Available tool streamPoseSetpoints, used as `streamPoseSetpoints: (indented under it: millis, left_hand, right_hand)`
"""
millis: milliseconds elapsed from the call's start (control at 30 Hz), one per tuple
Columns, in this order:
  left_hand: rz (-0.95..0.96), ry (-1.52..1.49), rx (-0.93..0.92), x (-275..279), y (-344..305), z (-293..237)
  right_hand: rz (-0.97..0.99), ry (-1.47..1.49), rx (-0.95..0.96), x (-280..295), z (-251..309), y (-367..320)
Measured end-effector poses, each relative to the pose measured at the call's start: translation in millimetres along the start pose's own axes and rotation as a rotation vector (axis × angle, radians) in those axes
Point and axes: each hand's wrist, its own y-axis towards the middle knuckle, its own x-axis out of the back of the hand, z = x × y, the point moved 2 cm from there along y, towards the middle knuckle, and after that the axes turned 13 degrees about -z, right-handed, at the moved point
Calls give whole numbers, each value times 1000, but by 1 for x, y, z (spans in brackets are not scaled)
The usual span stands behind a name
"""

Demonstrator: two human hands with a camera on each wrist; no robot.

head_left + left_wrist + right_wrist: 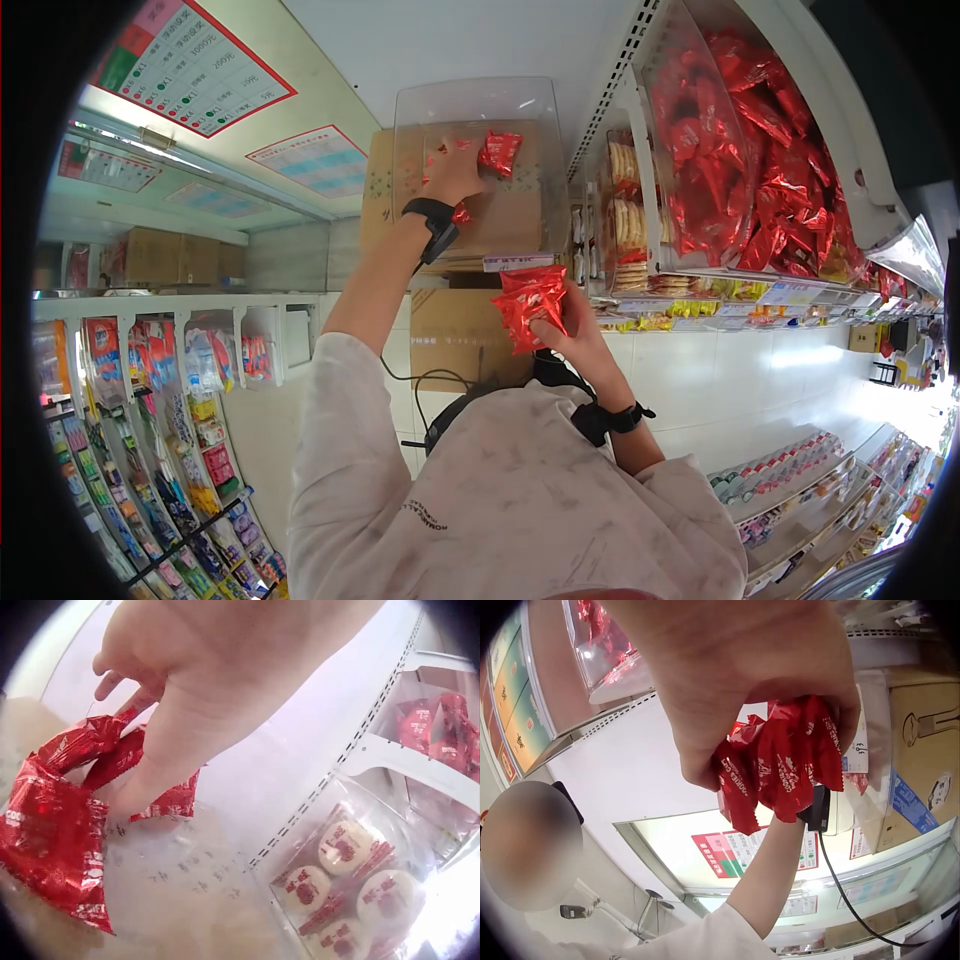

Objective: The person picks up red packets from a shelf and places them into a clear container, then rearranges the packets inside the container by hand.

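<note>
In the head view my left hand [458,175] reaches down into a clear plastic bin [545,215]. Its thumb and fingers are around a red cookie packet [112,761] in the left wrist view, the fingertips partly hidden behind the foil. More red packets [500,153] lie beside that hand, and one [56,832] is close to the thumb. My right hand [582,335] is in front of the bin, gripping a bunch of red cookie packets [532,305] with the thumb across them. Printed lettering shows on this bunch [780,765] in the right wrist view.
Cardboard boxes [455,340] are below the bin, which carries a price label [505,263]. To the right, a large clear bin holds many red packets [780,160], with round wrapped biscuits [628,210] beside it. A display shelf [160,400] runs along the left.
</note>
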Motion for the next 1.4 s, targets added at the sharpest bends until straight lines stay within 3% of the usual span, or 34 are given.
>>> streamPoseSetpoints:
  millis: [200,300,400,600,700,800,867,967,1067,1167,1267,1400]
  left_hand:
    - [27,-2,201,-17,26,-14]
    - [-174,61,129,-17,17,-28]
    - [-153,75,-86,-27,22,-22]
    - [197,119,-3,-2,29,-21]
    - [179,248,-6,18,11,-22]
    - [-125,275,-132,45,-22,-26]
    - [-495,122,-202,66,-50,-17]
    - [-599,409,-101,109,-92,-12]
    - [-260,-416,175,107,-108,34]
    - [15,-1090,622,84,-125,52]
    - [-117,-1158,640,70,-139,51]
    - [-254,-989,472,62,-165,55]
  right_hand:
    - [-9,5,-14,2,4,-6]
    - [-16,23,2,6,5,-8]
    - [-39,18,19,11,8,-10]
    - [-60,24,34,19,4,-11]
    - [-63,19,59,22,2,-7]
    - [-75,33,61,23,2,-5]
    - [-90,28,68,24,4,-4]
    - [-116,-7,77,29,3,-3]
    - [-133,-26,71,32,-4,2]
    - [-167,-28,82,29,-6,3]
    - [-199,-64,78,25,3,-1]
    - [-249,-127,48,37,-2,-9]
